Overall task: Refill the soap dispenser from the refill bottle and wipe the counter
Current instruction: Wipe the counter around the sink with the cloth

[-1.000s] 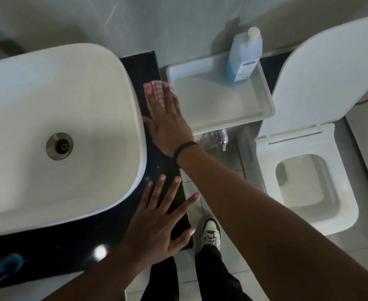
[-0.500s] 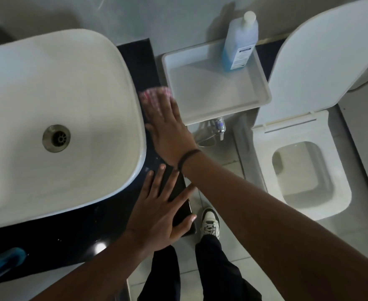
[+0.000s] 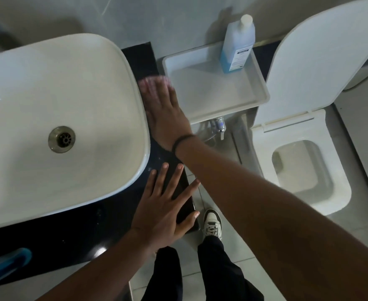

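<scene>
Counter (image 3: pixel 113 224), black and glossy, is pressed by both hands beside the white basin (image 3: pixel 59 118). Pink checked cloth (image 3: pixel 154 82) is held flat under the straight fingers of the right hand (image 3: pixel 167 114); blurred. Left hand (image 3: pixel 163 209) lies flat, fingers spread, holding nothing. Refill bottle (image 3: pixel 238 46) stands upright in the white tray (image 3: pixel 263 92).
</scene>
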Demonstrator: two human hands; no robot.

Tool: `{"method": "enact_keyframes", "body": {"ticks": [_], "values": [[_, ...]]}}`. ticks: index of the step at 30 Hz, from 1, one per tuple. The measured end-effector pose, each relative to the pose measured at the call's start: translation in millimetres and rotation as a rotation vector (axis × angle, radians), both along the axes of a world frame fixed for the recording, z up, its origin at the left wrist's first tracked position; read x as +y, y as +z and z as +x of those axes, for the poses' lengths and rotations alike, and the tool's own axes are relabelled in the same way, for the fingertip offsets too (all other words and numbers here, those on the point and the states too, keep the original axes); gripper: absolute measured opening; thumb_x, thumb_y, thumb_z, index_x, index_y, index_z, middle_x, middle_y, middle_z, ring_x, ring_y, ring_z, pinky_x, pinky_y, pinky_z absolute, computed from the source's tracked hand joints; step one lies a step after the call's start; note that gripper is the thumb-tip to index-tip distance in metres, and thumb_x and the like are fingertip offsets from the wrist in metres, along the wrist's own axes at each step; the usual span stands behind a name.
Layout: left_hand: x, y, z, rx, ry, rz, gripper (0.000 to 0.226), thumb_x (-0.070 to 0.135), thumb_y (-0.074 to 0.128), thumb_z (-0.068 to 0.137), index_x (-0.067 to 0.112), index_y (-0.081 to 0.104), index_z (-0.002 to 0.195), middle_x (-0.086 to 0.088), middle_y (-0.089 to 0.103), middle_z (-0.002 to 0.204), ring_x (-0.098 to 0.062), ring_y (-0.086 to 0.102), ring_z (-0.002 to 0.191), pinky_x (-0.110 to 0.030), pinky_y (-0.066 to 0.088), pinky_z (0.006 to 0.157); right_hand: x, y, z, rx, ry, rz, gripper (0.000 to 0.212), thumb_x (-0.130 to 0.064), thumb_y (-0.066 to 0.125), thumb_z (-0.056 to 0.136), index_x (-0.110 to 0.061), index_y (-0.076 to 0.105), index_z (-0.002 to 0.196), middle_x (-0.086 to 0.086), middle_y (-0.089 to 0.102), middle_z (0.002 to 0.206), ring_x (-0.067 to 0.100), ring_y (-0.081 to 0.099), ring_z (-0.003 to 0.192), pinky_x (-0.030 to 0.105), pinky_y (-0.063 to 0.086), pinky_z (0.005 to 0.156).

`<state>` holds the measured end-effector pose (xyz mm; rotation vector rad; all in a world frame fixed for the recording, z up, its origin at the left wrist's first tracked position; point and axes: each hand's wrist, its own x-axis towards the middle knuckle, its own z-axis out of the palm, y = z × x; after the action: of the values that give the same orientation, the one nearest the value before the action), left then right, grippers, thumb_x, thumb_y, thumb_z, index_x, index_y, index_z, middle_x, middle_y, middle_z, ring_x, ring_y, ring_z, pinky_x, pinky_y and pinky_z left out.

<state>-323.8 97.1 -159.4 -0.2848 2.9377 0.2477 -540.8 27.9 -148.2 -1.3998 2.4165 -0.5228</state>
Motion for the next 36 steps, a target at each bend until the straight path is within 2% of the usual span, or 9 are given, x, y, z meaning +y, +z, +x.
{"method": "enact_keyframes", "body": {"ticks": [2, 4, 9, 13, 18, 23, 27, 32, 36], "values": [[1.8, 2.0, 3.7, -0.004, 0.010, -0.010, 0.072, 0.070, 0.029, 0.107, 0.037, 0.026, 0.170, -0.016, 0.025, 0.176, -0.044, 0.007, 0.167, -0.062, 0.009, 0.134, 40.0, -2.5, 21.7, -0.084, 0.005, 0.005, 0.063, -0.045, 0.022, 0.110, -0.030, 0.000, 0.168, 0.010, -0.006, 0.176, 0.039, -0.010, 0.162, 0.054, 0.010, 0.132], [5.9, 1.8, 11.1, 0.020, 0.062, -0.012, 0.067, 0.060, 0.027, 0.111, 0.029, 0.027, 0.170, -0.014, 0.031, 0.175, -0.038, 0.008, 0.168, -0.057, 0.009, 0.135, 57.1, -3.2, 29.4, -0.101, 0.000, 0.006, 0.064, -0.048, 0.028, 0.111, -0.033, 0.003, 0.167, 0.009, -0.006, 0.177, 0.039, -0.009, 0.162, 0.051, 0.015, 0.129], [11.7, -1.9, 62.9, 0.069, 0.398, -0.022, 0.074, 0.051, 0.028, 0.113, 0.011, 0.014, 0.173, -0.013, 0.015, 0.181, -0.031, 0.010, 0.169, -0.055, 0.009, 0.136, 77.1, -6.7, 54.7, -0.013, -0.021, 0.010, 0.062, -0.045, 0.028, 0.111, -0.029, 0.006, 0.167, 0.009, 0.000, 0.177, 0.040, -0.007, 0.162, 0.048, -0.002, 0.130], [11.2, 2.6, 120.4, 0.054, 0.581, -0.038, 0.078, 0.052, 0.031, 0.110, 0.008, 0.014, 0.173, -0.015, 0.012, 0.181, -0.035, 0.010, 0.168, -0.062, 0.011, 0.134, 152.6, -8.0, 129.9, 0.097, 0.103, 0.067, 0.061, -0.045, 0.012, 0.111, -0.025, 0.002, 0.168, 0.008, -0.004, 0.177, 0.032, -0.005, 0.163, 0.054, 0.008, 0.131], [9.2, -0.1, 144.7, 0.064, 0.698, -0.048, 0.079, 0.053, 0.029, 0.110, 0.009, 0.014, 0.173, -0.015, 0.011, 0.181, -0.035, 0.008, 0.168, -0.062, 0.009, 0.134, 159.8, -8.3, 165.9, 0.129, 0.332, 0.062, 0.062, -0.046, 0.023, 0.112, -0.031, 0.001, 0.168, 0.007, -0.002, 0.177, 0.031, -0.003, 0.164, 0.055, 0.009, 0.131], [9.1, -2.7, 146.9, 0.040, 0.675, -0.090, 0.076, 0.054, 0.028, 0.111, 0.014, 0.012, 0.174, -0.016, 0.009, 0.181, -0.039, 0.009, 0.168, -0.063, 0.008, 0.134, 152.8, -4.4, 193.6, 0.048, -0.238, 0.137, 0.061, -0.046, 0.018, 0.111, -0.033, -0.001, 0.167, 0.008, -0.002, 0.177, 0.032, 0.000, 0.163, 0.052, 0.007, 0.132], [6.9, -0.6, 151.4, 0.048, 0.620, -0.097, 0.074, 0.052, 0.035, 0.111, 0.019, 0.015, 0.174, -0.019, 0.007, 0.181, -0.043, 0.008, 0.167, -0.065, 0.012, 0.133, 169.7, -0.2, 224.7, 0.089, 0.082, 0.140, 0.060, -0.044, 0.007, 0.111, -0.029, -0.002, 0.168, 0.007, -0.007, 0.177, 0.032, -0.001, 0.163, 0.055, 0.015, 0.131], [7.2, -0.6, 141.2, 0.048, 0.519, -0.071, 0.075, 0.065, 0.025, 0.110, 0.031, 0.011, 0.174, -0.015, 0.002, 0.182, -0.046, 0.000, 0.167, -0.068, 0.006, 0.132, 152.5, -0.7, 168.3, 0.071, -0.249, 0.166, 0.059, -0.053, 0.014, 0.109, -0.041, 0.002, 0.166, 0.007, 0.005, 0.176, 0.036, 0.003, 0.163, 0.062, 0.011, 0.128], [14.3, -2.3, 105.5, 0.049, 0.403, -0.041, 0.080, 0.077, 0.020, 0.106, 0.036, 0.009, 0.174, -0.016, 0.003, 0.182, -0.049, -0.002, 0.166, -0.068, 0.005, 0.132, 141.9, -5.9, 151.1, -0.001, -0.261, 0.058, 0.058, -0.046, 0.023, 0.109, -0.039, 0.013, 0.166, 0.007, 0.012, 0.175, 0.036, 0.015, 0.161, 0.055, 0.040, 0.119]]}}
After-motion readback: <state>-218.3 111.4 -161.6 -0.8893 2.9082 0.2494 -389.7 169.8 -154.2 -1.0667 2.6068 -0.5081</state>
